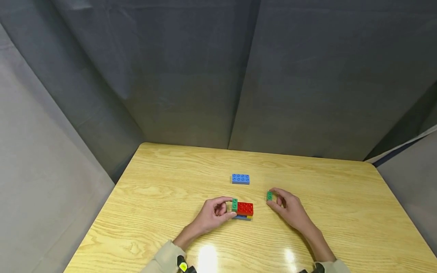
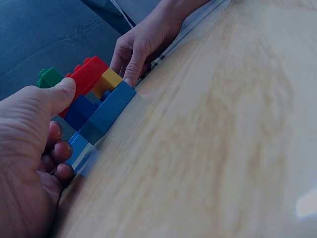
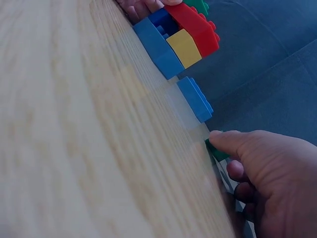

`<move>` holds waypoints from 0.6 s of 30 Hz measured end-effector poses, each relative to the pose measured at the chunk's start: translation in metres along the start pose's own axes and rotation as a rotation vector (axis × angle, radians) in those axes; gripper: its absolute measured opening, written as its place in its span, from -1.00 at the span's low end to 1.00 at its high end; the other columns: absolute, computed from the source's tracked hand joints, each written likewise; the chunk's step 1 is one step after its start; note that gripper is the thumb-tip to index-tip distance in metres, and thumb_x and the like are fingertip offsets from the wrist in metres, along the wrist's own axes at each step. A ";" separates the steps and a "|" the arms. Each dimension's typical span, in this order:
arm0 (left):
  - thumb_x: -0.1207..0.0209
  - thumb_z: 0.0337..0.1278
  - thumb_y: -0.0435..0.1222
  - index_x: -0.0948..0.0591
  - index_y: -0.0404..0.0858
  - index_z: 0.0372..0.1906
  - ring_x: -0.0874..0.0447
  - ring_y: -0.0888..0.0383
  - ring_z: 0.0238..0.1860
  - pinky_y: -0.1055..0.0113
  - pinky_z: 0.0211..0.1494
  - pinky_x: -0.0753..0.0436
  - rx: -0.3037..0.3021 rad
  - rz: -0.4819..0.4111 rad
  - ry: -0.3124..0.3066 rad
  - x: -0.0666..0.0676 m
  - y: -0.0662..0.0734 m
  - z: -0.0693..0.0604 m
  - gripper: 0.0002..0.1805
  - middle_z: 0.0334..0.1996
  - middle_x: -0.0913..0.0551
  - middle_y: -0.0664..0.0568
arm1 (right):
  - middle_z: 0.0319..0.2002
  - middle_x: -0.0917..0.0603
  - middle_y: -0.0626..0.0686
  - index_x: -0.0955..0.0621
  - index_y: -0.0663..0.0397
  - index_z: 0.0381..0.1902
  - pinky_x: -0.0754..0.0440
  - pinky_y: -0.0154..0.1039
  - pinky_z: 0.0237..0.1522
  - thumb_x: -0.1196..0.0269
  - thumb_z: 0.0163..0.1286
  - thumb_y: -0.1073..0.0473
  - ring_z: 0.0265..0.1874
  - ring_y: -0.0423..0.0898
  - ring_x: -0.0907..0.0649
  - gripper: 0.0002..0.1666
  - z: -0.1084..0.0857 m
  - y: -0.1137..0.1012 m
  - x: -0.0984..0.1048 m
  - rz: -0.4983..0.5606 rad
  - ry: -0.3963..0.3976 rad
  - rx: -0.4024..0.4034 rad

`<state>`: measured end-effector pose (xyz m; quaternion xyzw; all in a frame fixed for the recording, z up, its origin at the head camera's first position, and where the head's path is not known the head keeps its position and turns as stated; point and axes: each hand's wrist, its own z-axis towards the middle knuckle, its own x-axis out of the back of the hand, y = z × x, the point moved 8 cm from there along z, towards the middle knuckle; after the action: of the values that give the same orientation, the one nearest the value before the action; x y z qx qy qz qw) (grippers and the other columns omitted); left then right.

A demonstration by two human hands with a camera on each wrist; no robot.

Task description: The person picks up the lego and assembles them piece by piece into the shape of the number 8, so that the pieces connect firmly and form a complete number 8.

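At the left end of a small brick stack [image 1: 245,209], my left hand [image 1: 212,217] pinches with thumb and index finger. The stack has a green brick [image 1: 234,205] on top of a red brick [image 2: 90,75]. Below these show a yellow brick [image 3: 184,48], a dark blue brick [image 2: 80,113] and a lighter blue brick [image 2: 111,110] resting on the table. Farther right, my right hand [image 1: 290,209] holds a second, small green brick [image 1: 269,195] between thumb and index finger, at the tabletop. Its underside is hidden.
A separate blue brick [image 1: 240,179] with several studs lies on the wooden table [image 1: 164,182], beyond the stack. Grey cloth panels [image 1: 191,76] stand behind the table's far edge and along both sides.
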<state>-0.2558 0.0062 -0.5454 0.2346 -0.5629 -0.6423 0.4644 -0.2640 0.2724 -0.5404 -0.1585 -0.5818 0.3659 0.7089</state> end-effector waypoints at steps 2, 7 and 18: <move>-0.41 0.29 -0.35 -0.64 -0.32 0.26 -0.23 0.28 -0.57 0.48 -0.20 -0.55 0.008 0.003 0.003 0.000 -0.001 0.000 -0.54 -0.60 -0.38 -0.12 | -0.47 -0.47 -0.11 -0.65 0.22 0.17 -0.35 -0.34 -0.47 -0.44 0.42 0.18 -0.54 -0.25 -0.37 -0.57 0.000 0.000 -0.001 0.009 -0.009 -0.006; -0.39 0.28 -0.42 -0.62 -0.40 0.26 -0.21 0.27 -0.57 0.49 -0.18 -0.55 0.012 0.010 0.008 -0.001 0.002 0.000 -0.54 -0.60 -0.37 -0.17 | -0.48 -0.46 -0.11 -0.64 0.23 0.15 -0.33 -0.34 -0.49 -0.44 0.40 0.21 -0.56 -0.26 -0.36 -0.58 -0.001 -0.002 -0.002 0.013 -0.037 -0.017; -0.39 0.26 -0.43 -0.63 -0.40 0.24 -0.22 0.28 -0.57 0.50 -0.24 -0.51 0.009 0.021 0.013 -0.001 0.006 0.000 -0.54 -0.61 -0.37 -0.16 | -0.49 -0.46 -0.13 -0.64 0.33 0.19 -0.38 -0.33 -0.44 -0.43 0.42 0.14 -0.55 -0.27 -0.36 -0.50 -0.001 -0.006 -0.002 0.013 -0.084 0.007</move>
<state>-0.2537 0.0079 -0.5403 0.2350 -0.5652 -0.6330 0.4739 -0.2608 0.2667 -0.5383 -0.1441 -0.6087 0.3788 0.6821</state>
